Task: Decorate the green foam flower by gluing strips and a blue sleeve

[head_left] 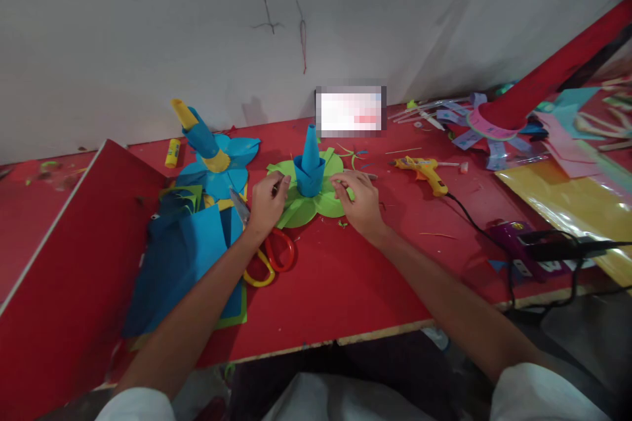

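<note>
A green paper flower lies on the red table, with a blue paper cone standing upright in a blue cup-like paper piece at its centre. At the flower's left side is my left hand, its fingers curled closed; what they hold, if anything, is too small to name. My right hand is at the right side, thumb and fingertips pinched together near the petals, and anything between them cannot be made out. Scissors with red and yellow handles lie partly beneath my left hand and wrist.
A blue and yellow paper flower and a glue stick are at the left, beyond blue sheets. A yellow glue gun with a black cord lies right. Further right are a red pole and yellow sheet.
</note>
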The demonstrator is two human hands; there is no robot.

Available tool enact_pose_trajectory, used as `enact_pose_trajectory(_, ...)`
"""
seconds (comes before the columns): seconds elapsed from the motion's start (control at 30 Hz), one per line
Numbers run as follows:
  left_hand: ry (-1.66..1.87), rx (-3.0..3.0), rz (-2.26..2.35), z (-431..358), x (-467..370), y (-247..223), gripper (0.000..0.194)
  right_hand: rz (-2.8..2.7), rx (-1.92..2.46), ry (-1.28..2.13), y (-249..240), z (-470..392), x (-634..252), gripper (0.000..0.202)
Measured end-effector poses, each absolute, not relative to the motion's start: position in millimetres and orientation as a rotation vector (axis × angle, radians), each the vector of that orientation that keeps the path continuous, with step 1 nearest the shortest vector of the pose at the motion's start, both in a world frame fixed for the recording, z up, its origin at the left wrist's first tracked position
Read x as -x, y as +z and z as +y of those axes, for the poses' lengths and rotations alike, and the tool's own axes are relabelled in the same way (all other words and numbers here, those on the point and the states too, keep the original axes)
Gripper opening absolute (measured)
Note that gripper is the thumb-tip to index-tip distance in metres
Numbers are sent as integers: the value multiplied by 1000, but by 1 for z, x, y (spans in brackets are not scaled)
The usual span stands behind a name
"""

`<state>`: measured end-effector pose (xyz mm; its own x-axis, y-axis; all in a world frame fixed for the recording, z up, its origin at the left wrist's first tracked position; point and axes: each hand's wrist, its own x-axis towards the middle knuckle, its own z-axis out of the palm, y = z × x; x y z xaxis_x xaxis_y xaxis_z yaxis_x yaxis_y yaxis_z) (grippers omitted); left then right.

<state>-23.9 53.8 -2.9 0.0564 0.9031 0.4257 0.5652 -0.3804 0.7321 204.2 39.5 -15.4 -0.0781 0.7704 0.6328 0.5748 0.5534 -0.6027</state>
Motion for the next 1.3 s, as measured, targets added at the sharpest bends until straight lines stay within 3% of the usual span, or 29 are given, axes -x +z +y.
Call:
enact_pose_trajectory(0.47, 1381, -1869, 1415, 56, 24, -5, 9, -1799, 1102, 236, -14, 38, -205, 27)
enact_pose_trajectory(0.6, 1409, -1843, 1341, 50, 20, -3, 13, -1811, 1094, 263, -15, 38, -204, 29)
enact_pose_trajectory(0.7, 1428, -1891, 1316, 47, 18, 1, 18, -1866, 1078, 295, -18, 39, -204, 42)
enact_pose_trajectory(0.9, 1331, -2086, 1251, 46, 18, 4, 50, -1978, 985, 317, -23, 42, -203, 68)
enact_pose_trajectory(1.1, 1222, -2183, 1263, 46, 18, 2, 50, -2037, 981, 340, -24, 44, -202, 69)
enact_pose_trajectory(1.3, 1197, -2050, 1289, 54, 21, -8, 70, -1994, 987, 431, -24, 42, -202, 69)
